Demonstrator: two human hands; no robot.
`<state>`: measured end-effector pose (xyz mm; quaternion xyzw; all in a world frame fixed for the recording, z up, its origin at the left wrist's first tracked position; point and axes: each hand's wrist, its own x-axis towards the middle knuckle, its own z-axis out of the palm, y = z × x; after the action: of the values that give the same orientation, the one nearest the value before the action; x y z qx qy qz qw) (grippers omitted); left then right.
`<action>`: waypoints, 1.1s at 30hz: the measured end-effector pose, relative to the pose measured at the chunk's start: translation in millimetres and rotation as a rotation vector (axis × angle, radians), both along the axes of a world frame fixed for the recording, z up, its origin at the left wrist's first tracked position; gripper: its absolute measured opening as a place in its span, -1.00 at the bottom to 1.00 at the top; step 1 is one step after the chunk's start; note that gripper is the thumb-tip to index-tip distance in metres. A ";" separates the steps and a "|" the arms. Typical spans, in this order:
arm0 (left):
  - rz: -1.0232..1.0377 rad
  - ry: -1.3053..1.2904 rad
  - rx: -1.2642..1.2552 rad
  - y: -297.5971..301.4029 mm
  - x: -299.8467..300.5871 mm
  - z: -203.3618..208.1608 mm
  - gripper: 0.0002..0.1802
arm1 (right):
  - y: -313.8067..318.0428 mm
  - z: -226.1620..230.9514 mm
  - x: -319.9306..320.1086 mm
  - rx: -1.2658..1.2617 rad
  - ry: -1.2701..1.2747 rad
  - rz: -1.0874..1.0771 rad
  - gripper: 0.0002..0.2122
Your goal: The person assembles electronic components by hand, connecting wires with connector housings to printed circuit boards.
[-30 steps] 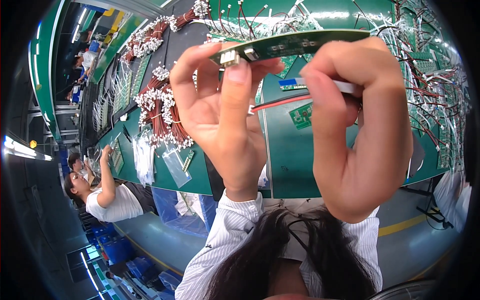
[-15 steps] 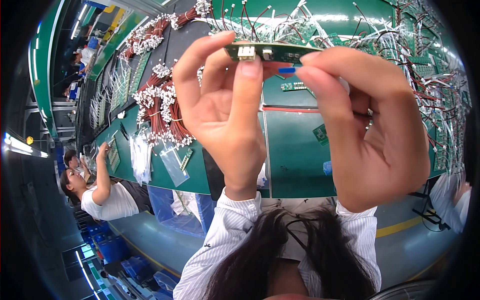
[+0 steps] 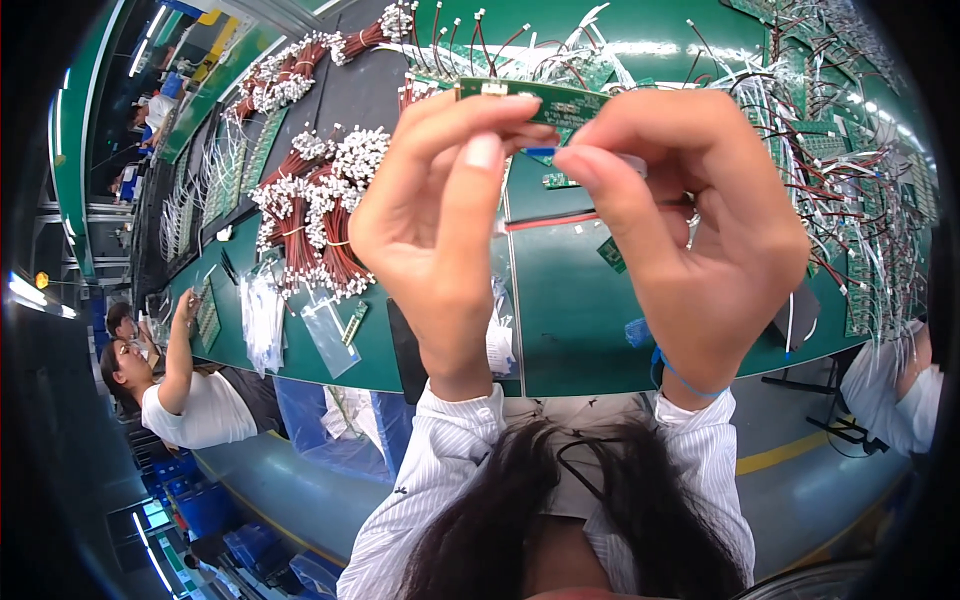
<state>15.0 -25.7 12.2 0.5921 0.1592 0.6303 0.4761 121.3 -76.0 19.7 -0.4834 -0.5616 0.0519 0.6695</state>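
The half-curled left hand (image 3: 430, 230) holds a circuit board (image 3: 565, 105), probably light, stiff and fragile, best gripped edgewise; the right hand (image 3: 712, 255) pinches a blue-tipped ribbon (image 3: 541, 151).

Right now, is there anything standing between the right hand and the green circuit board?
Nothing visible: the right hand overlaps the right end of the green circuit board in this view; contact cannot be told. Farther left, a finger of the left hand crosses in front of it.
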 end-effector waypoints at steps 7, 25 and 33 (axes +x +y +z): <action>-0.063 0.058 -0.072 1.6 -7.3 -3.5 -0.90 | 4.1 -3.1 0.3 0.022 -0.028 0.101 -0.88; 0.285 0.188 0.144 0.3 -8.9 -2.0 -0.89 | -2.4 0.8 -3.7 -0.160 0.093 0.084 -0.94; 0.250 0.025 0.047 -2.1 -3.7 -1.8 -0.88 | -2.6 -1.1 -6.9 -0.105 0.210 0.077 -0.92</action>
<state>11.2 -27.8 10.4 0.5866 0.2230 0.6809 0.3775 114.4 -78.6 18.6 -0.4876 -0.5032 0.1573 0.6959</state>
